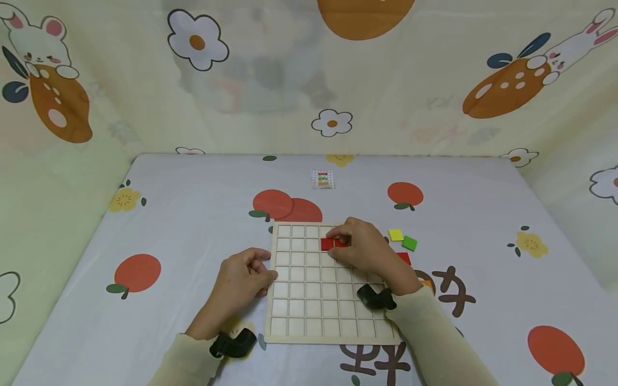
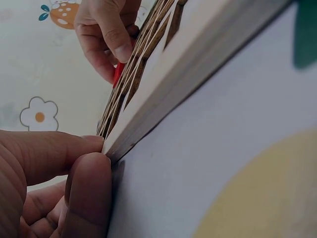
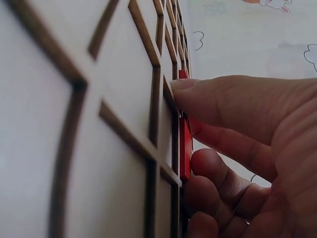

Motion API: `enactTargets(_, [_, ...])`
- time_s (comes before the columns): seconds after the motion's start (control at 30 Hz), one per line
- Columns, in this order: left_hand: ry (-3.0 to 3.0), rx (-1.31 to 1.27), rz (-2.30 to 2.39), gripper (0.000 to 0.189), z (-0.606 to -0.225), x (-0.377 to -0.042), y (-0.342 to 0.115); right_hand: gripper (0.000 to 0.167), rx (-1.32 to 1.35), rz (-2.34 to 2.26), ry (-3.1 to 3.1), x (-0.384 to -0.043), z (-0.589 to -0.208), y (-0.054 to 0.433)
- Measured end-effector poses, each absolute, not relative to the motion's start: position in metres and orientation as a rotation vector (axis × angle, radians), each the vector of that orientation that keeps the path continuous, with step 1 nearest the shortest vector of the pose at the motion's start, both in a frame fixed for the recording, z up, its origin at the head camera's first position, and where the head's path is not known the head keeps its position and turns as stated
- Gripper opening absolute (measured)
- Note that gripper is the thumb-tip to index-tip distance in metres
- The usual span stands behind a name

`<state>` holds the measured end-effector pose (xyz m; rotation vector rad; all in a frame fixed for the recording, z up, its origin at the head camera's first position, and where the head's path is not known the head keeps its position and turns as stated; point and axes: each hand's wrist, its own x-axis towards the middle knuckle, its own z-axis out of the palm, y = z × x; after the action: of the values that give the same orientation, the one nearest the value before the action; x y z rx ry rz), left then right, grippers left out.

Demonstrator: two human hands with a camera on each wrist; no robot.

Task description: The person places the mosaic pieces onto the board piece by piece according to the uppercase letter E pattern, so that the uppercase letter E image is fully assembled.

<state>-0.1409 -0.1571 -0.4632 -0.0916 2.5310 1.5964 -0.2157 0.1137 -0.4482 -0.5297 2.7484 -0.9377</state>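
Observation:
A wooden grid board (image 1: pixel 306 308) with square cells lies flat on the table. In one of its upper rows a red square tile (image 1: pixel 326 244) sits in a cell. My right hand (image 1: pixel 364 249) reaches over the board and pinches a second red tile (image 1: pixel 339 243) just right of the first; how deep it sits in its cell is hidden by the fingers. In the right wrist view, a red tile (image 3: pixel 185 148) shows by the fingertips. At the board's left edge my left hand (image 1: pixel 243 273) holds the rim between thumb and index finger (image 2: pixel 54 153).
Right of the board lie a yellow tile (image 1: pixel 396 235), a green tile (image 1: pixel 409 243), a red tile (image 1: pixel 403 258) and an orange tile (image 1: pixel 427 285), partly behind the right wrist. A small printed card (image 1: pixel 323 179) with a coloured grid pattern lies beyond the board. A patterned cloth (image 1: pixel 193 225) covers the table.

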Motion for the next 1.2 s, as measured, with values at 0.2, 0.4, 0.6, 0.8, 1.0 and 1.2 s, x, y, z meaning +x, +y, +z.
enactTargets(0.2, [2.518, -0.078, 1.615, 0.031, -0.465, -0.141, -0.157, 0.030, -0.528, -0.948, 2.750, -0.216, -0.451, 0.115])
enactTargets(0.4, [2.515, -0.070, 1.628, 0.031, -0.466, -0.142, -0.158, 0.031, -0.513, -0.942, 2.748, -0.216, -0.451, 0.114])
enactTargets(0.6, [2.514, -0.076, 1.626, 0.031, -0.465, -0.142, -0.158, 0.031, -0.510, -0.940, 2.750, -0.216, -0.451, 0.114])
enactTargets(0.8, [2.508, -0.077, 1.632, 0.031, -0.466, -0.140, -0.158, 0.031, -0.515, -0.951, 2.742, -0.215, -0.451, 0.115])
enactTargets(1.0, [2.511, -0.056, 1.640, 0.031, -0.467, -0.140, -0.158, 0.035, -0.544, -0.957, 2.745, -0.214, -0.451, 0.118])
enactTargets(1.2, [2.512, -0.081, 1.624, 0.031, -0.468, -0.142, -0.159, 0.036, -0.621, -1.045, 2.741, -0.215, -0.444, 0.124])
